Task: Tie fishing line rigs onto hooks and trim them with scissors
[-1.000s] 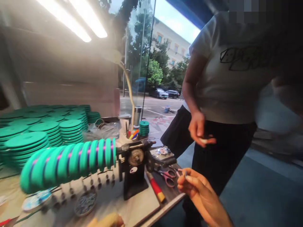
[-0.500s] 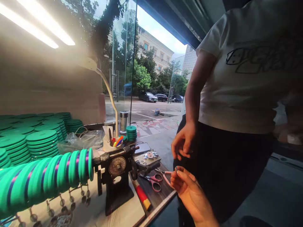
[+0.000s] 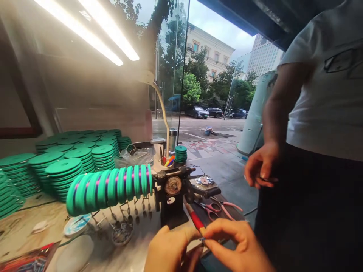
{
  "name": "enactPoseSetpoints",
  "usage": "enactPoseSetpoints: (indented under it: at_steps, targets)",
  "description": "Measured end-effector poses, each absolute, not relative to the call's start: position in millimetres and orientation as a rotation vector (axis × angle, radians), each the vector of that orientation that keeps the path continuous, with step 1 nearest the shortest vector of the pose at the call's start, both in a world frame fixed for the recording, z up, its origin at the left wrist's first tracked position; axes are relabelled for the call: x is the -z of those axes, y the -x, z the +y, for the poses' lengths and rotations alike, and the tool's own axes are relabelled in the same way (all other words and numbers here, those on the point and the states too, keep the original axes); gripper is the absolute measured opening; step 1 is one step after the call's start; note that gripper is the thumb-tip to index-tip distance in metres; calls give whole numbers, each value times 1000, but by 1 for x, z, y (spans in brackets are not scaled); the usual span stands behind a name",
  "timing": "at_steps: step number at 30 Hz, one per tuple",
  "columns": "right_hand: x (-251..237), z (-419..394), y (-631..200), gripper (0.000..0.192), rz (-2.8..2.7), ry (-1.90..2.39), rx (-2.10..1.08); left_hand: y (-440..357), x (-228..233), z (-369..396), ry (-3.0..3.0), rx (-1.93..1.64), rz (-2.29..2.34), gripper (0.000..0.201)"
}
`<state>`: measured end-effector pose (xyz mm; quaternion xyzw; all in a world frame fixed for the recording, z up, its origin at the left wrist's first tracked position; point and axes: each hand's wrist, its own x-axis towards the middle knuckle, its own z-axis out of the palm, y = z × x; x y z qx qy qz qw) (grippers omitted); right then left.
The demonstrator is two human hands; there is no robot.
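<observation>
Near: left hand (image 3: pixel 170 251) and right hand (image 3: pixel 235 247) meet at bottom centre, just off the surface (image 3: pixel 136 253) front edge. Fingers (image 3: pixel 219 234) of both hands pinched nearly shut, tips touching on a small bluish part (image 3: pixel 202 239); too small to identify. Open room to the right of the hands, over the floor.

Mid: red-and-yellow tool (image 3: pixel 194 220) lies just behind the hands, pink-handled scissors (image 3: pixel 211 209) beside it near the surface corner. Black winding machine (image 3: pixel 172 198) stands upright; its shaft carries a row of green discs (image 3: pixel 113 187) extending left.

Far: stacks of green discs (image 3: pixel 62 158) along the back left. Another person's hand (image 3: pixel 259 168) hangs at right, well apart, fingers loosely curled.
</observation>
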<state>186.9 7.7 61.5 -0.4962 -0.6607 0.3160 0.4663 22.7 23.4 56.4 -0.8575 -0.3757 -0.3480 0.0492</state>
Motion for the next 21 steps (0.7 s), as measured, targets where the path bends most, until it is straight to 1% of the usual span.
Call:
enactPoseSetpoints:
  at_steps: [3, 5, 8, 10, 13, 15, 17, 21]
  targets:
    - [-51, 11, -180, 13, -1584, 1258, -804, -22, -58, 21, 2636, 995, -1236, 11]
    - [-46, 13, -175, 10, -1495, 1247, -849, -19, -56, 18, 2666, 1015, -1282, 10]
    - [-40, 15, -170, 5, -1328, 1118, -1076, -15, -52, 16, 2753, 1066, -1407, 11]
    - [-37, 16, -169, 10, -1228, 998, -1264, -15, -49, 17, 2844, 1148, -1516, 16]
    - [-32, 17, -165, 14, -1141, 883, -1387, -18, -44, 18, 2911, 1437, -1673, 24]
    - [-29, 17, -160, 15, -1089, 834, -1394, -21, -43, 18, 2886, 1658, -1739, 26]
    - [-27, 15, -155, 16, -1047, 779, -1391, -22, -44, 18, 2871, 1749, -1770, 27]
    - [-28, 13, -155, 19, -878, 761, -1236, -19, -47, 16, 2881, 1568, -1743, 20]
